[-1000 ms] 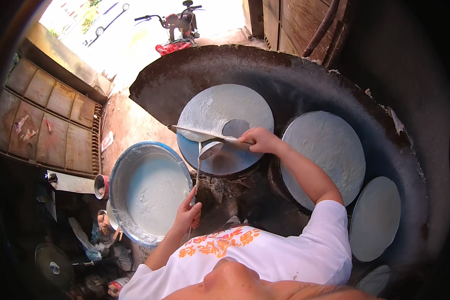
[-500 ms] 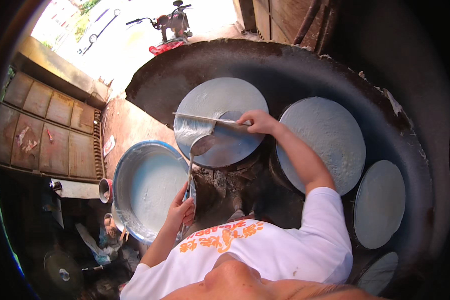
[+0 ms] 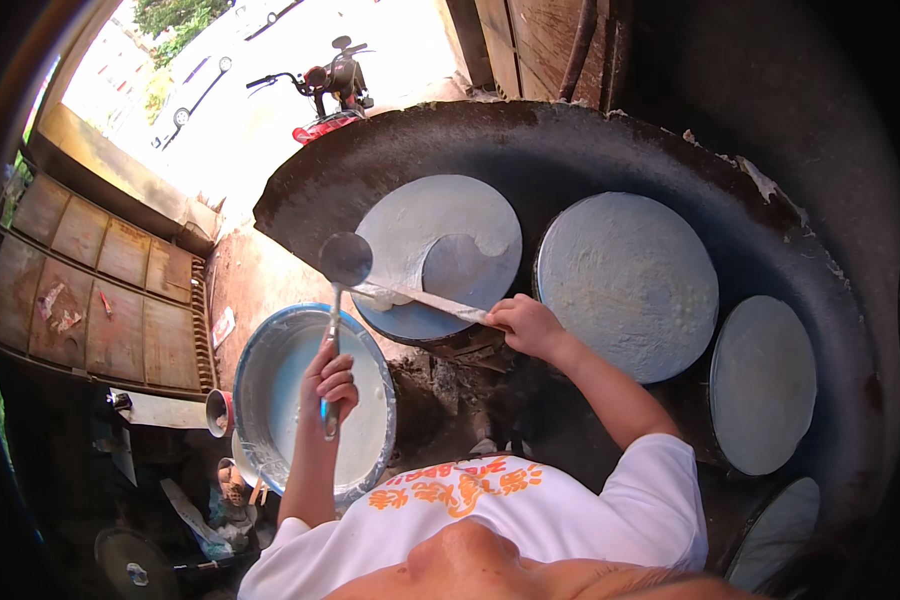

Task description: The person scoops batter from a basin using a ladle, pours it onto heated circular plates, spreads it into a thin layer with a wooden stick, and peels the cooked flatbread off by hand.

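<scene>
While hands (image 3: 330, 380) hold 1 ladle (image 3: 345, 262) & 1 spreader (image 3: 425, 298), 4 batter rounds (image 3: 625, 285) cook.

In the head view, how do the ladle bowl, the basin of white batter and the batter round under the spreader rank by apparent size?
Largest to smallest:
1. Batter round and basin of white batter: they look about alike, and the fisheye bend makes ranking them unsure.
2. Ladle bowl held up by the left hand: clearly smallest.
</scene>
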Motion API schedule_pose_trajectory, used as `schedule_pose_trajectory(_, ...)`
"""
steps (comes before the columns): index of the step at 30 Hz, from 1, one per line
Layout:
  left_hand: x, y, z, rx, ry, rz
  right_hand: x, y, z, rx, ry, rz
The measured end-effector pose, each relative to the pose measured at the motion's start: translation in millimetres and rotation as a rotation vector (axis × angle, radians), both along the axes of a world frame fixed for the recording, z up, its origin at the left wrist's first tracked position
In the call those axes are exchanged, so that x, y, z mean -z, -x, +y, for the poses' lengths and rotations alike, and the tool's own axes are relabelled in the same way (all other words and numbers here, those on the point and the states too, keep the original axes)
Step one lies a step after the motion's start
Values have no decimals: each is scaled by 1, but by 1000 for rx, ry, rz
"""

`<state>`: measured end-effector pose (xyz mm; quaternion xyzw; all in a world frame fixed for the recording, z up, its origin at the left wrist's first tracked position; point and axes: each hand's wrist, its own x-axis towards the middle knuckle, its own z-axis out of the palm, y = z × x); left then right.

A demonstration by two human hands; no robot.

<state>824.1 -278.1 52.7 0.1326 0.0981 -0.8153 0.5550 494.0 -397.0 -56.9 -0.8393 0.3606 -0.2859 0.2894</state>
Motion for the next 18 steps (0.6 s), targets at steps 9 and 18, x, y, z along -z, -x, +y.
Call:
schedule_pose_trajectory(9, 0, -29, -13, 80, 41, 31, 3, -22, 52, 43, 166, 141)
schedule_pose_trajectory(18, 17, -94, -15, 161, -11, 222, 46, -263, 122, 320, -755, -950)
